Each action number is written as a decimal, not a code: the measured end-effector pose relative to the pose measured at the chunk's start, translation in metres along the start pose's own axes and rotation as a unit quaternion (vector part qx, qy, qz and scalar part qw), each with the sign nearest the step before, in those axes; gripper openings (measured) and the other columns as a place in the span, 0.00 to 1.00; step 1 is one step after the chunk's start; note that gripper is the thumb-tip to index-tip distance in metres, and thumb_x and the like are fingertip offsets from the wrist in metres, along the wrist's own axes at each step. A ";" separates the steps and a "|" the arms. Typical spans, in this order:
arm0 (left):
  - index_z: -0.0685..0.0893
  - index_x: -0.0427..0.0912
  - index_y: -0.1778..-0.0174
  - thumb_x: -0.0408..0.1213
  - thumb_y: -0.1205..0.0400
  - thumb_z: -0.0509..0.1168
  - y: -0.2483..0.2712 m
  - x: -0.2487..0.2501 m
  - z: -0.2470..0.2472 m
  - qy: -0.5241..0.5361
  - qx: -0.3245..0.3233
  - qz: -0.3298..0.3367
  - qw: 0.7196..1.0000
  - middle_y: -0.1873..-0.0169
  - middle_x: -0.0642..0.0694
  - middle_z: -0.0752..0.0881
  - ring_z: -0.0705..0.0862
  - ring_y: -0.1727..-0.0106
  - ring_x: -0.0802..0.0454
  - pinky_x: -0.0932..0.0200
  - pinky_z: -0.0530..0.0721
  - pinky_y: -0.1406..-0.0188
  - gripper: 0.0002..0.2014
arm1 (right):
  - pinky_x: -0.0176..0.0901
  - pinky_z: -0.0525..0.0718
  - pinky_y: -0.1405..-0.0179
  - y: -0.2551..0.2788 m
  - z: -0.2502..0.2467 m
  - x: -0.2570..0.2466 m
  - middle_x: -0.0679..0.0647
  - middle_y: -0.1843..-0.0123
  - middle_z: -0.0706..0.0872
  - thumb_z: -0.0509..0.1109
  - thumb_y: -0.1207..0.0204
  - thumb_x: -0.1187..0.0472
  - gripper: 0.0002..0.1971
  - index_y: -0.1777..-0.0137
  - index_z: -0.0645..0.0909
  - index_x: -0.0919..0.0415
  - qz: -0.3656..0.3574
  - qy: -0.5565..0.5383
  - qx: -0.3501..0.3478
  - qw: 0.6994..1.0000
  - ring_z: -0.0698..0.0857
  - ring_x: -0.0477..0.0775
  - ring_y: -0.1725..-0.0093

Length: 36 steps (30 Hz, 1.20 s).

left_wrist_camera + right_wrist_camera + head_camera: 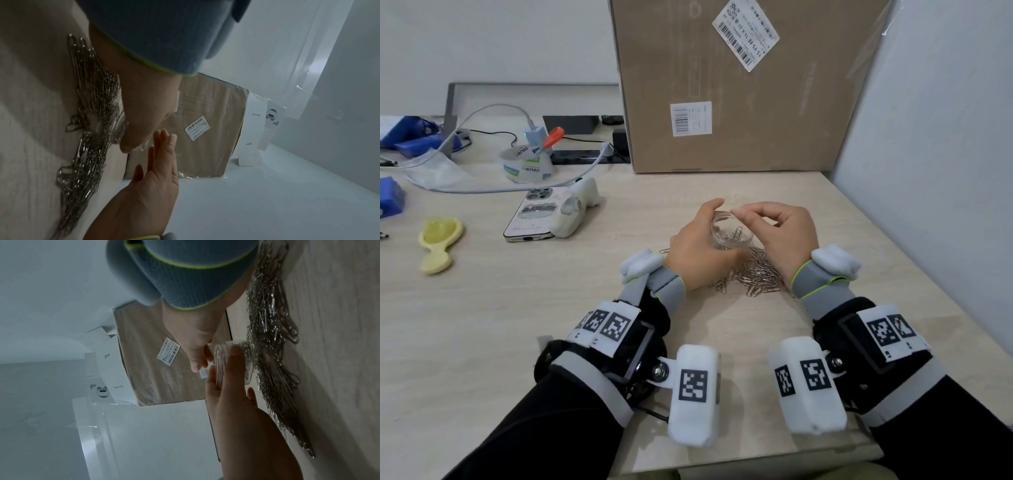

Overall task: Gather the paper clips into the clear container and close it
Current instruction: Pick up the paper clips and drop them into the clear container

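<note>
Two forearms in black sleeves with white marker blocks fill the lower frame of the head view. Above them, at centre, the left hand curls its fingers round the clear container, held above the pale worktop with a few clips inside. The right hand pinches thumb and forefinger at the container's rim. Loose paper clips lie heaped under both hands. A cardboard box stands at upper right.
</note>
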<state>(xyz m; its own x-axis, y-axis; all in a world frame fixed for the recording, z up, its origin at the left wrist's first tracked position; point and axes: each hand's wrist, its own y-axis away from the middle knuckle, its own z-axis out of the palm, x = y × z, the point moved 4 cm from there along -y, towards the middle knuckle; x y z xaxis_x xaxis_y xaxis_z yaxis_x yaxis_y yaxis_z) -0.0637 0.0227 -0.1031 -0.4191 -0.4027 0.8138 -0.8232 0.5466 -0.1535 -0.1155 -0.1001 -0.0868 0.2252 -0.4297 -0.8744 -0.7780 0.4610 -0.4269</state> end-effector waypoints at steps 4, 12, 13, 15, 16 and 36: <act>0.63 0.53 0.23 0.57 0.40 0.70 -0.002 -0.004 -0.006 0.006 0.046 -0.013 0.999 0.34 0.55 0.79 0.78 0.33 0.51 0.43 0.72 0.29 0.46 | 0.39 0.79 0.46 -0.002 -0.004 0.000 0.39 0.59 0.89 0.74 0.28 0.53 0.02 0.61 0.86 0.44 -0.014 0.035 0.034 0.999 0.85 0.42 0.50; 0.65 0.48 0.24 0.41 0.28 0.75 -0.010 -0.025 -0.043 0.091 0.152 -0.053 0.983 0.32 0.50 0.78 0.80 0.35 0.51 0.51 0.76 0.31 0.38 | 0.51 0.71 0.35 0.003 0.021 0.009 0.43 0.44 0.85 0.72 0.30 0.44 0.15 0.45 0.83 0.46 -0.033 0.268 -0.129 0.954 0.76 0.50 0.37; 0.65 0.48 0.24 0.40 0.28 0.75 -0.011 -0.028 -0.046 0.107 0.151 -0.057 0.981 0.32 0.51 0.78 0.80 0.36 0.52 0.52 0.76 0.31 0.37 | 0.49 0.69 0.35 0.006 0.027 0.008 0.43 0.40 0.84 0.71 0.30 0.40 0.19 0.41 0.81 0.45 -0.037 0.306 -0.163 0.937 0.73 0.50 0.34; 0.66 0.48 0.24 0.40 0.27 0.75 -0.011 -0.032 -0.050 0.133 0.154 -0.063 0.977 0.33 0.52 0.78 0.80 0.38 0.55 0.56 0.76 0.33 0.36 | 0.46 0.62 0.38 0.011 0.038 0.005 0.41 0.33 0.79 0.69 0.32 0.35 0.27 0.34 0.76 0.42 -0.052 0.352 -0.217 0.909 0.69 0.48 0.30; 0.66 0.48 0.24 0.39 0.27 0.75 -0.011 -0.034 -0.052 0.141 0.156 -0.064 0.975 0.34 0.53 0.78 0.80 0.39 0.56 0.58 0.76 0.34 0.36 | 0.45 0.61 0.40 0.014 0.043 0.003 0.41 0.31 0.78 0.68 0.33 0.33 0.29 0.33 0.74 0.41 -0.059 0.362 -0.236 0.900 0.67 0.48 0.29; 0.65 0.50 0.24 0.44 0.28 0.76 -0.011 -0.039 -0.047 0.114 0.137 -0.059 0.982 0.33 0.53 0.79 0.81 0.37 0.54 0.54 0.78 0.34 0.38 | 0.48 0.80 0.50 0.003 0.036 0.007 0.46 0.59 0.81 0.74 0.29 0.57 0.02 0.59 0.86 0.53 -0.035 0.324 -0.244 0.913 0.81 0.51 0.54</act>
<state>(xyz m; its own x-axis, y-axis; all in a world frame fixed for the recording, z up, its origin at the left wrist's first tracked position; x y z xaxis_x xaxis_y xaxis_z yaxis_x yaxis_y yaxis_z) -0.0199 0.0666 -0.1072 -0.2438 -0.2602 0.9343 -0.9462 0.2750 -0.1703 -0.0953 -0.0736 -0.1025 0.0131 -0.8875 -0.4607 -0.9796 0.0811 -0.1841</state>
